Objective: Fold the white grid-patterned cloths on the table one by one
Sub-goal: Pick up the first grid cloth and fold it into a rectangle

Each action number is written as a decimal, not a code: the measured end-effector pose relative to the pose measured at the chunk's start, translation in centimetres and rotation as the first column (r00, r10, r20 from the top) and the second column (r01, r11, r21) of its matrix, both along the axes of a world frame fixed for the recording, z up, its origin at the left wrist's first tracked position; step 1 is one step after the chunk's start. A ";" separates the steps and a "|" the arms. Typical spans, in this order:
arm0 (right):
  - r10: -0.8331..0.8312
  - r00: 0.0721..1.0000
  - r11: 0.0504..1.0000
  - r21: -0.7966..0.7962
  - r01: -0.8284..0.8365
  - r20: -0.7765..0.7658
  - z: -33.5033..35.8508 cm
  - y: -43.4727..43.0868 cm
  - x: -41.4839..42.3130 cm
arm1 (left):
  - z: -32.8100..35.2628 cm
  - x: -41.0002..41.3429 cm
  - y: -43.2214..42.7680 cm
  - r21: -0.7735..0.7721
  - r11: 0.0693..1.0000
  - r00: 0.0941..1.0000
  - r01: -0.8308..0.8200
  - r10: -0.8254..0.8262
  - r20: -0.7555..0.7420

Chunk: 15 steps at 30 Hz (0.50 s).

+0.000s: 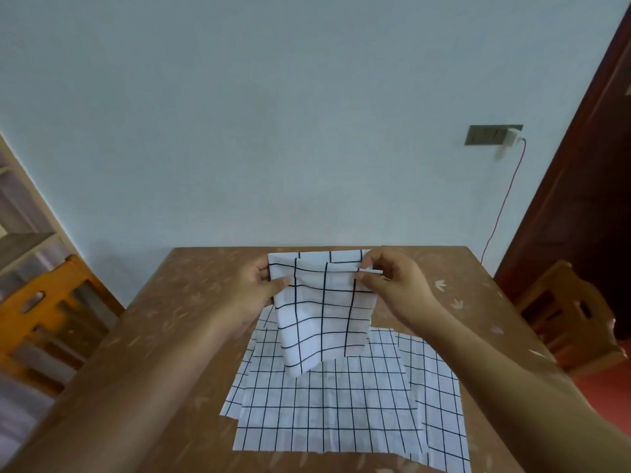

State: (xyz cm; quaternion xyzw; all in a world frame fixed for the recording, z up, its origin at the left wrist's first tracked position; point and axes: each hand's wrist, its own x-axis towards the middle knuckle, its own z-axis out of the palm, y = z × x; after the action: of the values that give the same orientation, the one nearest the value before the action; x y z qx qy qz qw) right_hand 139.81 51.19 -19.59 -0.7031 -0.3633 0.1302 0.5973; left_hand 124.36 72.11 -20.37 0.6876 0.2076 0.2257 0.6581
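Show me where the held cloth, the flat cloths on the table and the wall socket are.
held cloth [321, 312]: head view, middle of the hanging panel.
flat cloths [327, 411]: head view, centre of the top sheet.
wall socket [488, 134]: head view, dark plate's middle.

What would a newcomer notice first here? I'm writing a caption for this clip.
Two bare hands, the left hand and right hand, hold a white grid-patterned cloth up by its top corners, above the middle of the brown table. Beneath it, more grid cloths lie flat and overlapping on the near half.
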 end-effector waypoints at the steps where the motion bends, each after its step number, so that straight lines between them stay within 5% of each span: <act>1: -0.008 1.000 1.000 -0.019 0.008 -0.001 0.0 0.0 0.0 | 0.0 0.0 0.1 0.003 1.000 1.000 0.011 -0.011 -0.001; 8: -0.001 0.994 0.998 -0.064 -0.006 -0.111 -0.3 -0.2 0.1 | 0.1 -0.6 0.6 0.110 0.991 0.997 0.077 -0.075 -0.022; 15: -0.016 0.997 0.999 -0.029 0.013 -0.081 0.5 0.4 -0.8 | 2.0 -1.7 0.8 0.569 0.808 0.986 0.152 -0.087 -0.139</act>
State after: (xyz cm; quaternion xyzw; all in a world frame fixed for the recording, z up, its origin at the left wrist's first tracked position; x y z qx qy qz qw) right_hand 139.06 51.56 -19.13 -0.7082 -0.3319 0.1593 0.6024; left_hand 122.61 72.92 -18.38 0.8773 0.1206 0.1992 0.4196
